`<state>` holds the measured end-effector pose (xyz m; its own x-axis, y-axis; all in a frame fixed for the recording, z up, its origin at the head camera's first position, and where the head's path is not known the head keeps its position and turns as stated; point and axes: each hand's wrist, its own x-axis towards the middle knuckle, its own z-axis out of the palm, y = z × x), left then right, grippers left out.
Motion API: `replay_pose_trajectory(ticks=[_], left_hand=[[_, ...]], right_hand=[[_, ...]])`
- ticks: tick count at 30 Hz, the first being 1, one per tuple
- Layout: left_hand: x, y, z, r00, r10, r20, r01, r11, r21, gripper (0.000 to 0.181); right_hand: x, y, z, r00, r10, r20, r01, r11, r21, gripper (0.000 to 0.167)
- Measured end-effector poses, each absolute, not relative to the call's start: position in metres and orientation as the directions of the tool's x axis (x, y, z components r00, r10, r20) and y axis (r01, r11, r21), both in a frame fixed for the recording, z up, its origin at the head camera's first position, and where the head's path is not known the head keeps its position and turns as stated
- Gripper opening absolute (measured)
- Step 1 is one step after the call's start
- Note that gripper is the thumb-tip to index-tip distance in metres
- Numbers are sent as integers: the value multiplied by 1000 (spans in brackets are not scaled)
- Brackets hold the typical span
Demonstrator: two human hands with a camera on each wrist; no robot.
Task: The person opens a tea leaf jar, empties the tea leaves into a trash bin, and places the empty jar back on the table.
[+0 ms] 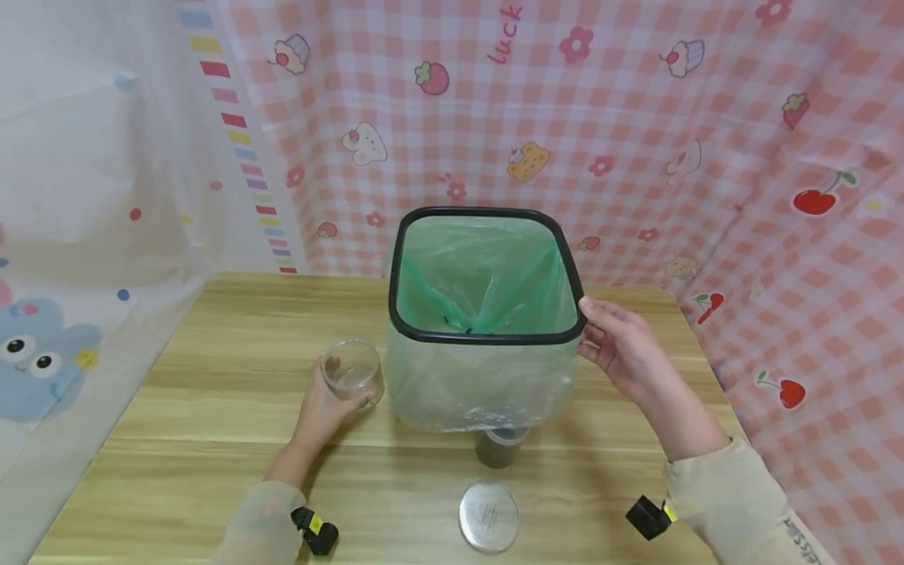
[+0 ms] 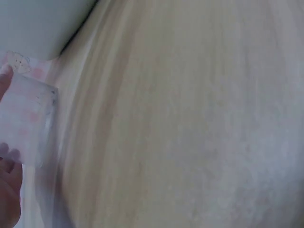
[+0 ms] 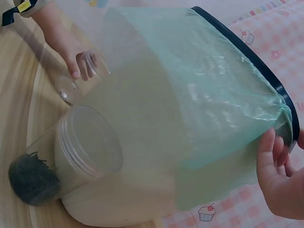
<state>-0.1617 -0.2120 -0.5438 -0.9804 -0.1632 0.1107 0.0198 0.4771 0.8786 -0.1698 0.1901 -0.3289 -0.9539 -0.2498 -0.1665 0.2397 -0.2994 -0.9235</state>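
Observation:
A bin (image 1: 487, 384) with a black rim and a pale green bag liner stands on the table. My right hand (image 1: 625, 349) grips the rim's right side, thumb on top and fingers beneath, also seen in the right wrist view on the rim (image 3: 266, 66). To the left of the bin, my left hand (image 1: 328, 408) holds a clear round container (image 1: 353, 373) around its sides; the left wrist view shows the container (image 2: 28, 118) between thumb and fingers. In front of the bin stands a clear jar (image 3: 88, 142) with dark shreds at its bottom.
A round clear lid (image 1: 489, 516) lies near the table's front edge, below the jar. The wooden table (image 1: 240, 353) reaches back to a pink checked curtain (image 1: 480, 125). A white patterned sheet (image 1: 106, 196) hangs at the left.

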Motion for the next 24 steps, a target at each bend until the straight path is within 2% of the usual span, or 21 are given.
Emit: replay_pose_trajectory(ticks=[4,10,18,24], left_hand=[[-161,-211,-540,-984,-159,81,-5,480,877,103],[-157,-208,-538,-984,-167,62,-22,459,888,106],[-154,-204,-538,-975,-200,93,6,399,917,103],[-150,-200,-538,-971,-220,94,5,376,927,106]], right_hand=[[-167,187,-333,-973,-192,-129,176,-250,-952,13],[-165,179,-345,-999,-34,-6,12,-179,-984,13],[-167,172,-357,-996,87,21,-37,-194,-980,16],[-165,171,-368,-983,132,129,-150,-162,-975,17]])
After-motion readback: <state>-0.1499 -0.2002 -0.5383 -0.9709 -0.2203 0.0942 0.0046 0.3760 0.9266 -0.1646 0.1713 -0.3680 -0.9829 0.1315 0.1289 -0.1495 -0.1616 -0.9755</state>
